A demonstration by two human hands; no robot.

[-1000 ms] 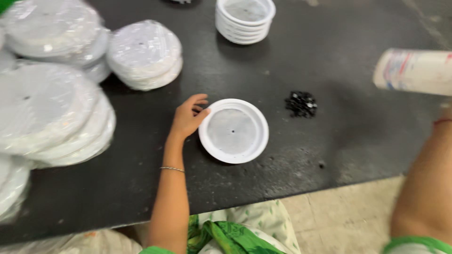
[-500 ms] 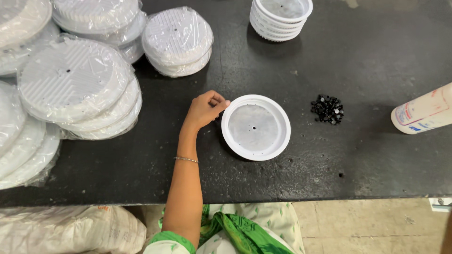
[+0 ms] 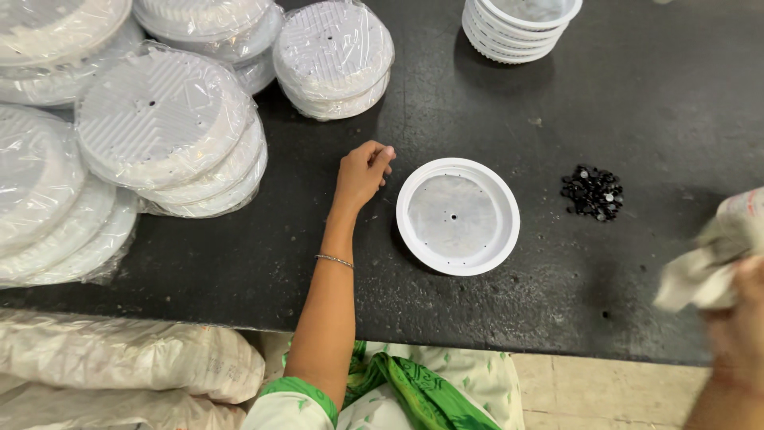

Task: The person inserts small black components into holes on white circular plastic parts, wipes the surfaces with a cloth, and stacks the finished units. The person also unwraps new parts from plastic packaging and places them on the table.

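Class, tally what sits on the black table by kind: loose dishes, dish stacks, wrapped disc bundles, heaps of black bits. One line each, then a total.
Loose white dish: 1
Dish stack: 1
Wrapped disc bundles in full view: 2, with more cut off at the left edge
Heap of black bits: 1
Total: 5

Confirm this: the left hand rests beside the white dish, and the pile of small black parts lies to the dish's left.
Not quite. In the head view the black parts lie to the right of the dish. The left hand does rest on the table beside the dish.
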